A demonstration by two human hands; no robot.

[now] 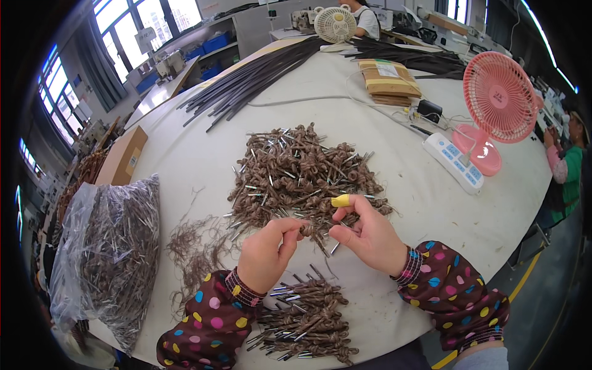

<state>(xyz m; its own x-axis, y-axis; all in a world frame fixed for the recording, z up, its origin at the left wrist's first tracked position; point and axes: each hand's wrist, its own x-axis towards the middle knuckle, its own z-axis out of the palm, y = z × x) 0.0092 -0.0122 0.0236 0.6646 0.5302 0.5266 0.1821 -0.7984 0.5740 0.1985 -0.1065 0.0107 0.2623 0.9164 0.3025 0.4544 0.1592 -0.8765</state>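
Note:
My left hand point(264, 254) is closed in a pinch on a knotted brown cord point(306, 231), whose loose end hangs down toward the right. Just to the right, my right hand point(377, 239) has its thumb and index finger apart, with nothing visible between them; a yellow cover wraps the index fingertip. Beyond both hands lies a large heap of knotted brown cords point(296, 166) with shiny metal tips. Closer to me, between my forearms, a smaller pile of similar cords point(314, 320) is laid mostly with tips to the left.
Loose brown thread scraps point(200, 242) and a clear plastic bag point(114, 259) full of cords are at left, by a cardboard box point(123, 155). A pink fan point(498, 95) and white power strip point(453, 161) stand at right. Dark strips point(259, 77) cross the far table.

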